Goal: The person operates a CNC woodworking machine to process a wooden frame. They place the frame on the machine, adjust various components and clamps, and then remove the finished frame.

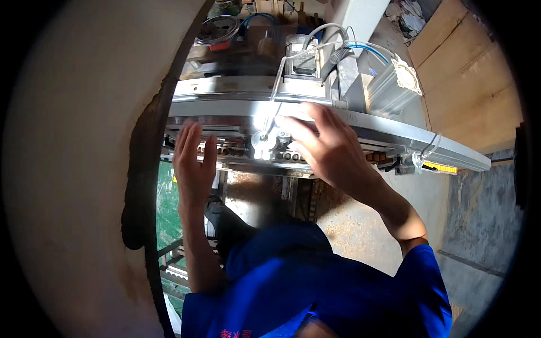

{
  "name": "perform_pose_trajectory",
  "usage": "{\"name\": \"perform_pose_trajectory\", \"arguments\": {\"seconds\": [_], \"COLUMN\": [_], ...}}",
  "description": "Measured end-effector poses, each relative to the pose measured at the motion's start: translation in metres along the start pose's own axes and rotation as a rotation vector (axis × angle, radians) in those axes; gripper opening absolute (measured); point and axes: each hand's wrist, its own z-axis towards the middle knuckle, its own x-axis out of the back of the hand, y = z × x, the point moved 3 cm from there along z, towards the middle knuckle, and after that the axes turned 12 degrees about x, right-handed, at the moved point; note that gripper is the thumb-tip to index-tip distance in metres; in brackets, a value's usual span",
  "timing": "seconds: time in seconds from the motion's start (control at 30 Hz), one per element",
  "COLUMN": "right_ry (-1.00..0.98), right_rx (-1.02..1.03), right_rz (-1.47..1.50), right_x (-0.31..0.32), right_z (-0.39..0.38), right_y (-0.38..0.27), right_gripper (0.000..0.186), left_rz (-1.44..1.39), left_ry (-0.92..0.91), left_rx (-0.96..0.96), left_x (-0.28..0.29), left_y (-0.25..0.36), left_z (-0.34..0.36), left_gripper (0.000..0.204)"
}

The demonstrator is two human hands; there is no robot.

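My left hand is raised at the left part of a long silver machine rail, its fingers apart and nothing visible in them. My right hand reaches over the rail with fingers apart and slightly bent. Its fingertips are beside a bright round metal fitting with a cable running up from it; whether they touch it is unclear. Below the rail's front runs a row of small dark parts. A second small fitting with a looped tube sits at the right end.
A large pale wall or panel fills the left. Behind the rail are a clear cylinder housing, hoses, a white post and a round metal dish. Wooden boards stand at upper right. Stained floor shows below.
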Motion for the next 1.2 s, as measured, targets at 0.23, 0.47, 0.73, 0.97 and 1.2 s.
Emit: {"name": "perform_pose_trajectory", "arguments": {"seconds": [0.23, 0.47, 0.73, 0.97, 1.2], "right_ry": [0.018, -0.254, -0.223, -0.17, -0.188], "right_rx": [0.143, 0.059, 0.054, 0.034, -0.005], "right_rz": [0.061, 0.179, 0.119, 0.042, 0.033], "right_x": [-0.027, -0.036, -0.051, -0.054, -0.053], "right_z": [0.02, 0.003, 0.002, 0.004, 0.006], "right_y": [0.013, 0.034, 0.037, 0.033, 0.027], "right_gripper": [0.043, 0.05, 0.054, 0.049, 0.046], "left_rz": [0.103, 0.102, 0.085, 0.099, 0.018], "left_ry": [-0.282, -0.18, -0.17, -0.223, -0.265], "left_rx": [0.11, -0.009, -0.025, 0.054, 0.098], "left_x": [-0.016, -0.034, -0.04, -0.037, -0.039], "left_y": [-0.046, -0.052, -0.054, -0.067, -0.078], "left_z": [0.049, 0.048, 0.047, 0.044, 0.044], "left_gripper": [0.069, 0.083, 0.081, 0.082, 0.08]}}
